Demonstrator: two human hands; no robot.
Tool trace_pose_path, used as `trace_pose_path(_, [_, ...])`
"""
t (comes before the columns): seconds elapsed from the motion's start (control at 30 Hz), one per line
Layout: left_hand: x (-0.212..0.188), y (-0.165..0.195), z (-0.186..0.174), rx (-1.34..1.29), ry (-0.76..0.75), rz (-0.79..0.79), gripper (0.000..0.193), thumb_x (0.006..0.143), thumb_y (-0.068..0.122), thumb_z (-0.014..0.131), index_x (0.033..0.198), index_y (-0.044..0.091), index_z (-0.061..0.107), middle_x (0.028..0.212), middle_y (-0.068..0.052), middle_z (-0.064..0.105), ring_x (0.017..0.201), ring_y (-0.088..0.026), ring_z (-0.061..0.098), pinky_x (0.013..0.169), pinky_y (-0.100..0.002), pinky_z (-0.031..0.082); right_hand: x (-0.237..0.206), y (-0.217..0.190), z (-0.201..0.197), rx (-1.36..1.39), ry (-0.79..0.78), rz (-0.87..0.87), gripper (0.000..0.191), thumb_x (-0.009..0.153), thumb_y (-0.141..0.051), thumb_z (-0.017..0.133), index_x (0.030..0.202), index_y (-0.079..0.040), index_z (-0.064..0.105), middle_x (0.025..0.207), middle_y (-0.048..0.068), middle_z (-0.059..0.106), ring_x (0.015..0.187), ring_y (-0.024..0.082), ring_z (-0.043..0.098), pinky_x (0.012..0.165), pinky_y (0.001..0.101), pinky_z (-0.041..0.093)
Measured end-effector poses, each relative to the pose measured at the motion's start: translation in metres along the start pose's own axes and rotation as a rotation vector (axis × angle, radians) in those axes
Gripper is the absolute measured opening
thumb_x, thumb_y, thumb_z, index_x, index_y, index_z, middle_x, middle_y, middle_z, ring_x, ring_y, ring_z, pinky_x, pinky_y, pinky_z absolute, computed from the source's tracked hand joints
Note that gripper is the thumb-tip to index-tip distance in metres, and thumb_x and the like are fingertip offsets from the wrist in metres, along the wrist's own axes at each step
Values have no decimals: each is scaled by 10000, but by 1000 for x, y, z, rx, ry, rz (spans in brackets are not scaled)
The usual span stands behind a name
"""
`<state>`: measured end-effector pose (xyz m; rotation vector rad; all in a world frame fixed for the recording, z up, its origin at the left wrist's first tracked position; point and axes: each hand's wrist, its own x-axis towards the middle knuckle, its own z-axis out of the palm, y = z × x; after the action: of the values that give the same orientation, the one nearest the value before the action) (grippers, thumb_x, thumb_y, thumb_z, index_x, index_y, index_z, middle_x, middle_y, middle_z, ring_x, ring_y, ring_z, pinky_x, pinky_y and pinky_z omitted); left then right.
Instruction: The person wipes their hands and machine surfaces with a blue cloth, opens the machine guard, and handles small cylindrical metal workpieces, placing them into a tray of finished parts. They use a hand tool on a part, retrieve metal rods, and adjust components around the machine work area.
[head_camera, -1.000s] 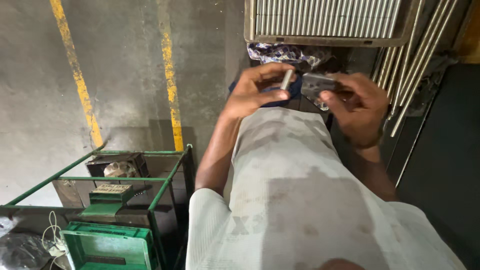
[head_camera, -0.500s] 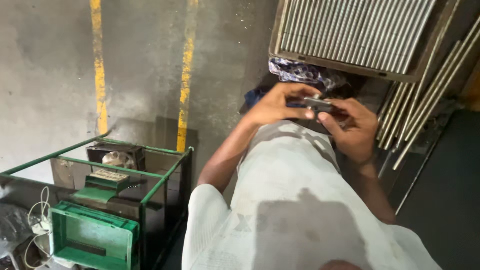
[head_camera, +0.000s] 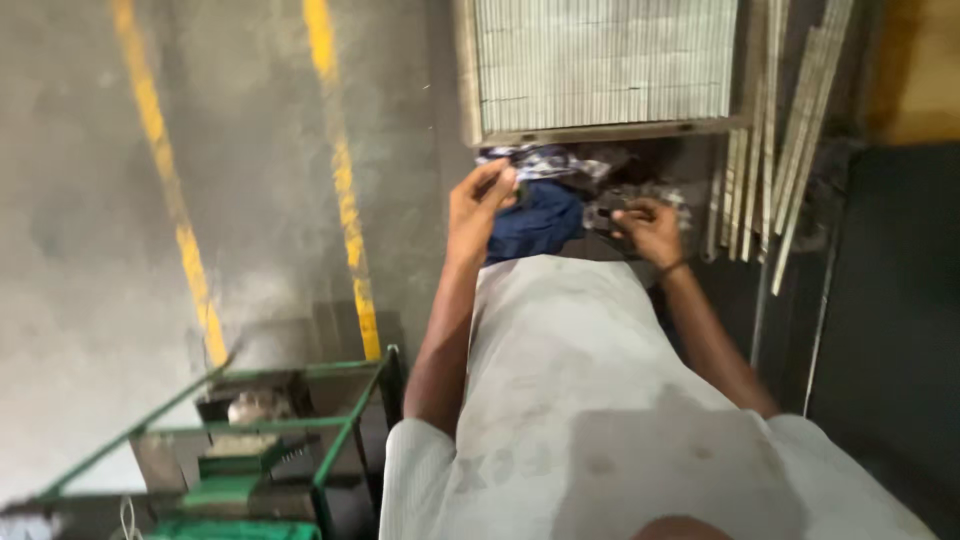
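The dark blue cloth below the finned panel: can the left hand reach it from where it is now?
Probably yes. The left hand is right at the left edge of the dark blue cloth, and nothing lies between them. The right hand is busy further right, clear of that path.

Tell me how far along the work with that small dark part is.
Done: nothing finished shows. In hand: the right hand holds a small dark part, blurred; the left hand is raised beside the blue cloth, its fingers pinched, contents unclear. Left: the finned metal panel and the loose metal strips lie untouched.
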<state>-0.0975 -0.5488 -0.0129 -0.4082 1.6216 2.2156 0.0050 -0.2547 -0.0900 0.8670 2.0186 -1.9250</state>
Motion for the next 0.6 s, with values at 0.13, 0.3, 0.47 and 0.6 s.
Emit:
trace_pose_path(0.13, [-9,-15,29,150,-86,-55,400,933,337,790,1102,-23,742,912,-55,717,804,-123,674,668,-269,536,-5,7,11,-321,199,-190,297,853,-194,850,1029,9,723,925,168,730,765,254,689,644,364,553])
trace_pose_path(0.3, [-11,-24,62,328,-249,-183,449,903,436,749,1079,22,753,884,-24,741,773,-103,683,658,-250,551,-26,-74,9,-661,266,-409,305,829,-154,883,1070,-18,756,949,165,698,803,262,686,698,371,542])
trace_pose_path(0.47, [3,-23,83,280,-416,-235,465,927,457,736,1026,3,761,853,-29,726,767,-107,679,650,-256,542,-44,-151,8,-420,-163,-635,309,873,-153,831,1139,-36,729,1013,124,719,845,223,726,725,331,580])
trace_pose_path(0.6, [14,-23,96,306,-424,-218,464,960,435,743,994,-27,768,833,-41,703,749,-104,633,648,-277,562,-29,-174,3,-477,-205,-793,225,916,-111,821,1101,-17,734,1024,138,739,885,224,742,752,331,588])
